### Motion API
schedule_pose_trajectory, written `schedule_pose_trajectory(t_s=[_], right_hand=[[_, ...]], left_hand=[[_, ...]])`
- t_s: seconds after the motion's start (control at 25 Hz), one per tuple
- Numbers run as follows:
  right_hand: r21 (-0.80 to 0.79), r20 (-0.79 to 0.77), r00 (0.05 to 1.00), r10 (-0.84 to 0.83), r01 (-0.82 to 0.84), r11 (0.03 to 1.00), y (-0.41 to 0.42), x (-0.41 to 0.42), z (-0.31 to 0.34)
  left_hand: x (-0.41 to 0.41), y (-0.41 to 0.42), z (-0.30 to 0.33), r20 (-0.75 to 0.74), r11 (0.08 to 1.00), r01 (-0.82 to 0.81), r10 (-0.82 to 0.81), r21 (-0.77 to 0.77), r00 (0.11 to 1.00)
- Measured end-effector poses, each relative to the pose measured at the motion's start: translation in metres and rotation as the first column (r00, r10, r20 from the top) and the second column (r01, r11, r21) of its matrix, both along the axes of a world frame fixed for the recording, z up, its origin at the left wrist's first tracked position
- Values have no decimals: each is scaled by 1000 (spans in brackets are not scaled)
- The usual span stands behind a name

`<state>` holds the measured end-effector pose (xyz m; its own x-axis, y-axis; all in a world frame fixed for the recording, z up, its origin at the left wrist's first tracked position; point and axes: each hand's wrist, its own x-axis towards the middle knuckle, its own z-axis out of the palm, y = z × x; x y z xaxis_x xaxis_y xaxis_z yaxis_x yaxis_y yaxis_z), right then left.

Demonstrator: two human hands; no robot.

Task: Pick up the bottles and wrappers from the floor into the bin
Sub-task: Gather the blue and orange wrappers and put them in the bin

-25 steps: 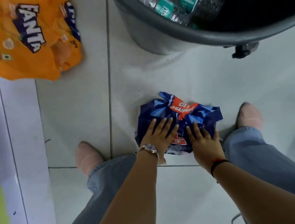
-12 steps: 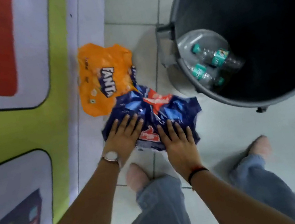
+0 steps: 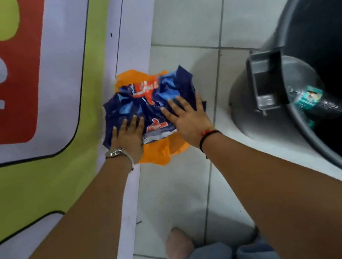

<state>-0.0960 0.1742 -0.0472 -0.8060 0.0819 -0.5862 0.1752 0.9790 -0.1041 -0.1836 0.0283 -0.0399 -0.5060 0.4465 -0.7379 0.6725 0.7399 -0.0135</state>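
Head view: the left hand (image 3: pixel 129 136) and right hand (image 3: pixel 187 118) both lie on the crumpled blue wrapper (image 3: pixel 149 103), fingers spread over its top; whether they grip it underneath cannot be told. The blue wrapper covers the orange wrapper (image 3: pixel 162 151), which lies on the tiled floor (image 3: pixel 183 24) beside a printed banner (image 3: pixel 21 87). To the right stands the bin (image 3: pixel 271 79), with a bottle (image 3: pixel 311 100) inside it.
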Motion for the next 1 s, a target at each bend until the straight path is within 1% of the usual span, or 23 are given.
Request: schedule_pose_trajectory(t_s=[0.08, 0.12, 0.16, 0.24, 0.32, 0.44, 0.52, 0.6, 0.68, 0.76, 0.88, 1.0], right_hand=[[30, 211, 965, 157, -167, 985, 7, -10, -18], [42, 284, 935, 214, -235, 971, 10, -14, -23], [56, 311, 919, 243, -273, 960, 11, -15, -27], [69, 266, 929, 259, -286, 956, 11, -16, -37], [61, 180, 954, 241, -256, 965, 12, -16, -47], [61, 92, 974, 209, -215, 975, 10, -19, -54], [83, 53, 979, 197, -201, 976, 4, -24, -50], [71, 12, 986, 165, -165, 984, 0, -30, -39], [73, -25, 991, 129, -126, 989, -3, -28, -18], [105, -51, 989, 139, -133, 986, -6, -22, 13], [97, -101, 985, 142, -132, 987, -5, -19, 76], [119, -189, 969, 159, -138, 983, 5, -29, 144]], left_hand=[[2, 1, -18, 106, 996, -39, 48, -84, 993], [6, 3, -25, 137, 991, -50, 66, -122, 988], [9, 4, -30, 141, 987, -31, 54, -160, 989], [15, 3, -41, 109, 974, 37, -13, -222, 994], [13, 1, -51, 47, 974, 58, -48, -220, 998], [9, -4, -58, 0, 989, 12, -12, -149, 1000], [7, -2, -58, 9, 990, -14, 16, -143, 1000], [5, 1, -53, 32, 987, -52, 57, -153, 998], [9, 2, -37, 24, 985, -98, 103, -142, 994], [16, 0, -10, -29, 988, -113, 110, -102, 993], [27, -1, 46, -97, 988, -149, 144, -46, 985], [31, 9, 101, -180, 977, -207, 213, 50, 960]])
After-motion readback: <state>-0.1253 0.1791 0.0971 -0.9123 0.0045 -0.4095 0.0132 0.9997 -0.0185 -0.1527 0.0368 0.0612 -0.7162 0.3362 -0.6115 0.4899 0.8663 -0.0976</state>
